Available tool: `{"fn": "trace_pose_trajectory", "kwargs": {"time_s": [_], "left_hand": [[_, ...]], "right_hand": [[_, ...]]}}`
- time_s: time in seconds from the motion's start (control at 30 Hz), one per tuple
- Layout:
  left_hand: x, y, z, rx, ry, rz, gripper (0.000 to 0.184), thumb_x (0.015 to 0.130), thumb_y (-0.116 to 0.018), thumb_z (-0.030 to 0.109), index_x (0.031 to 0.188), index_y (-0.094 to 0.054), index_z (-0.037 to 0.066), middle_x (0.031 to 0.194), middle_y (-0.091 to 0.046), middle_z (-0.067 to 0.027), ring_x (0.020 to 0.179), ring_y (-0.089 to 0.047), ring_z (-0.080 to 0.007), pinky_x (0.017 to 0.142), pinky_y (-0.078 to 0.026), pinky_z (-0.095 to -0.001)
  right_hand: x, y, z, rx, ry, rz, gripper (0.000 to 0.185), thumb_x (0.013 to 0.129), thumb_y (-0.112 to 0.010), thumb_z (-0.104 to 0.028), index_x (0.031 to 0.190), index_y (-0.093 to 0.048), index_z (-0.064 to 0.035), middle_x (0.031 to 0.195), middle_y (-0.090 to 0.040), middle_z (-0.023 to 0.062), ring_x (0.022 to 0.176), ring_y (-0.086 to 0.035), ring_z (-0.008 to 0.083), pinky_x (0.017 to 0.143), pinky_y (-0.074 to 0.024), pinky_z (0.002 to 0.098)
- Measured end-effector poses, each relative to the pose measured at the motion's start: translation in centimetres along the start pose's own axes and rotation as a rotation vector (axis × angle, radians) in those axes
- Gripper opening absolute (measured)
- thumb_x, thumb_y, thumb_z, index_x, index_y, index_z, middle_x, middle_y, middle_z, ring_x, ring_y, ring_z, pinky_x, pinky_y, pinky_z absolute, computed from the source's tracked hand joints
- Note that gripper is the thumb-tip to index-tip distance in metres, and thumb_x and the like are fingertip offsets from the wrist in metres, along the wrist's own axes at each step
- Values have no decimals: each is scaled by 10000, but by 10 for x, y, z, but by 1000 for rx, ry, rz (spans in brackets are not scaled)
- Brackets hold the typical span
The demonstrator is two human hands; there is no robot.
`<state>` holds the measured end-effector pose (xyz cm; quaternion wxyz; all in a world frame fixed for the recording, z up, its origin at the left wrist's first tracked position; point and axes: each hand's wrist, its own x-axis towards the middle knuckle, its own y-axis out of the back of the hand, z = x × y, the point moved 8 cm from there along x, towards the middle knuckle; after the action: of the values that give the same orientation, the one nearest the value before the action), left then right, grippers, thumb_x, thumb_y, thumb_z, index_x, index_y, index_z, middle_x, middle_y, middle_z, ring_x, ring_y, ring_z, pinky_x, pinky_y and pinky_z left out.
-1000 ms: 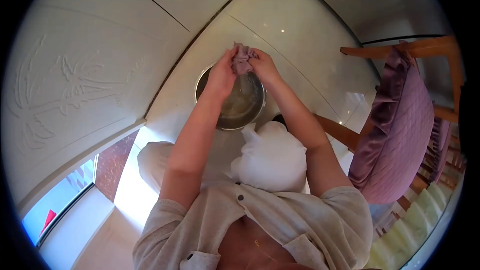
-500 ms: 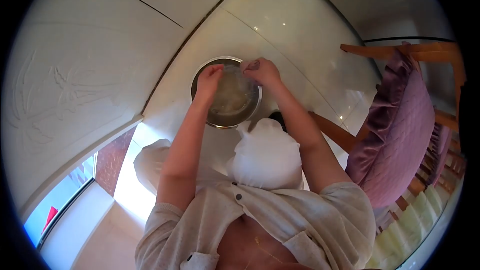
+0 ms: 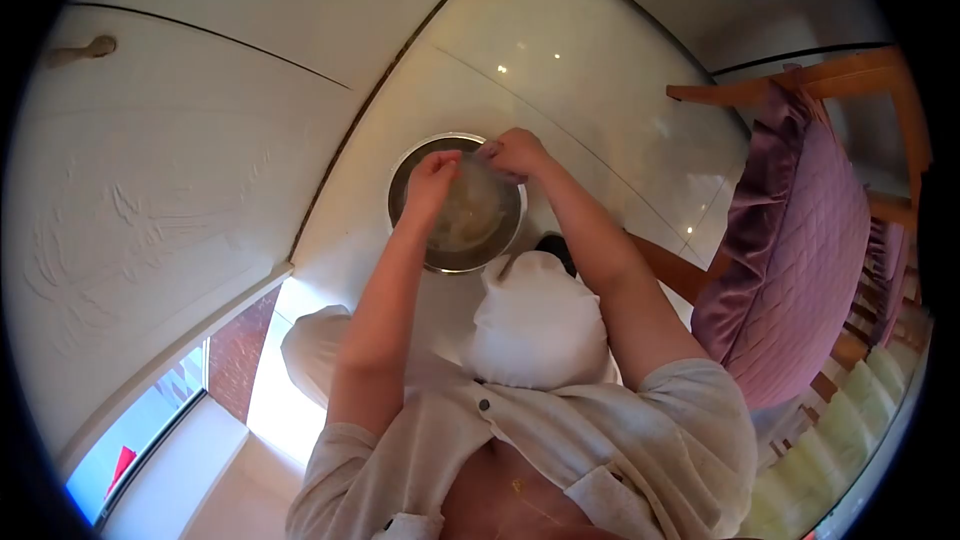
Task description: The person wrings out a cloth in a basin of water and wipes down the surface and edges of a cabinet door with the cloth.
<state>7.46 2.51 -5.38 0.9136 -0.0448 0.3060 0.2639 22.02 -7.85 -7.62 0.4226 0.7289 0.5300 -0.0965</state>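
A round metal basin (image 3: 446,259) sits on the floor in front of me, holding cloudy water and a pale mass that I cannot make out. Over its left part is my left hand (image 3: 431,183), with fingertips pinched together; what lies between them is too small to tell. My right hand (image 3: 520,154), above the upper right rim, grips a thin, soft, purplish piece (image 3: 488,152). The fingertips of both hands are close together. Something translucent and blurred shows below them, over the water.
White cabinet doors (image 3: 160,140) with handles rise on the left. Glossy floor tiles (image 3: 530,60) lie beyond the basin. A wooden chair with a purple quilted cushion (image 3: 800,270) stands to the right. My bent knee (image 3: 540,325) is close to the basin.
The camera view has shifted slightly. My hands have come nearer each other above the basin, and the purplish piece has turned between my right fingers.
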Motion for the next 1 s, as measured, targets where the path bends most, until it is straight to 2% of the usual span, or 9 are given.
{"fn": "trace_pose_trajectory", "kwargs": {"time_s": [0.1,0.2,0.37,0.57,0.67,0.73,0.87,0.93,1.0], "left_hand": [[-1,-8,8,-35,-25,-8,279,941,-530,158,1171,-619,28,1114,-646,-53,965,-614,-143,869,-459,-284],[0,-15,16,-106,-28,-17,279,943,-522,144,1174,-614,17,1114,-643,-65,954,-615,-147,877,-465,-281],[-2,-21,24,-103,0,-32,276,939,-505,110,1178,-609,17,1121,-640,-65,951,-618,-145,863,-471,-266],[5,-52,48,-125,-18,-85,263,931,-516,127,1157,-621,44,1122,-650,-39,977,-617,-147,861,-440,-278],[16,-78,75,-110,-78,-156,267,935,-514,137,1161,-616,38,1143,-646,-46,997,-615,-156,885,-436,-296],[21,-93,93,-55,-105,-200,274,943,-512,143,1176,-609,35,1158,-642,-57,1019,-615,-163,907,-432,-305],[28,-108,115,-71,-106,-214,277,949,-510,144,1188,-605,38,1171,-638,-63,1036,-616,-168,918,-431,-306],[30,-112,120,-55,-82,-206,276,951,-509,141,1189,-605,39,1176,-634,-63,1036,-618,-168,915,-431,-305],[30,-112,125,-46,-74,-202,277,951,-509,141,1190,-605,39,1175,-634,-61,1035,-619,-167,913,-431,-304]], "right_hand": [[-11,25,9,321,-47,-44,132,673,-635,-100,726,-700,2,593,-633,96,472,-581,177,433,-454,320],[18,52,45,86,-33,-39,88,668,-616,-54,696,-668,11,583,-607,81,470,-545,143,405,-421,309],[20,118,65,155,-5,-155,90,663,-623,-80,653,-644,7,578,-590,74,469,-531,145,400,-405,311],[20,207,122,148,-79,48,84,659,-616,-89,688,-649,-17,562,-568,53,500,-541,128,417,-412,305],[26,232,174,261,-143,60,101,669,-652,-110,711,-666,-20,594,-584,51,529,-546,120,432,-413,302],[24,252,198,221,-157,211,191,690,-693,-177,768,-681,-3,676,-638,72,580,-586,149,487,-460,320],[23,256,239,430,-278,303,239,704,-716,-213,799,-688,4,694,-643,75,580,-589,151,487,-459,323],[23,259,253,554,-265,441,170,715,-705,-166,819,-691,-32,652,-596,33,538,-538,124,449,-406,303],[29,255,266,561,-274,479,227,722,-710,-198,824,-690,4,673,-618,53,562,-564,138,480,-438,313]]}}
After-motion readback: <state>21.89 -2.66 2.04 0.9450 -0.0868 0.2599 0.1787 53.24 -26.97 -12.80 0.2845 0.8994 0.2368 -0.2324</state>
